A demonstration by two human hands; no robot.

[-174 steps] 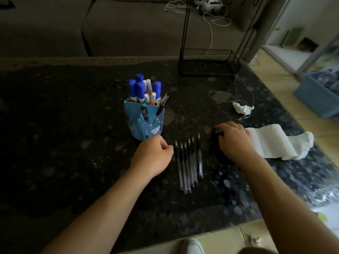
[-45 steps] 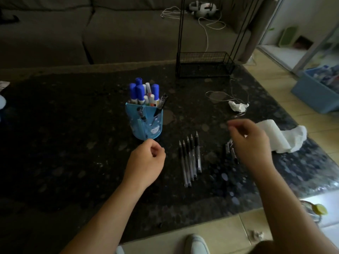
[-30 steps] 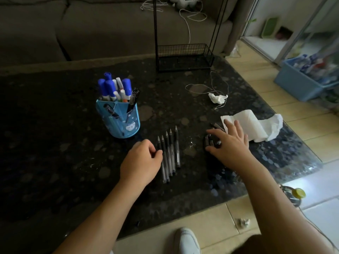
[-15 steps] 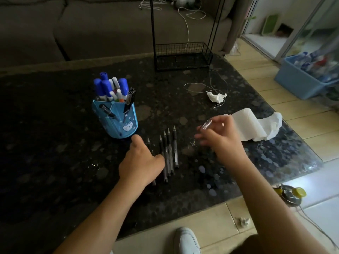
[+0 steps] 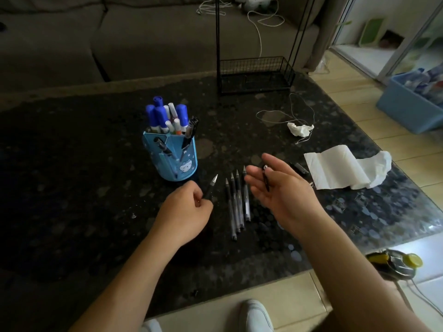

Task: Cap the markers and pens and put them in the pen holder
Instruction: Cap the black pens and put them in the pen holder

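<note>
Your left hand (image 5: 188,210) grips one pen (image 5: 211,188) tip up, and your right hand (image 5: 285,195), mostly open, pinches a cap (image 5: 265,180) close by, ready to push on.

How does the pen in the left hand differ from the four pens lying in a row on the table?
The slim dark-gripped pen is gripped by the left hand, while the four clear-barrelled pens lie untouched side by side on the dark speckled table. Only the held pen's front end shows; the four show full length. All five are uncapped, tips pointing away.
</note>
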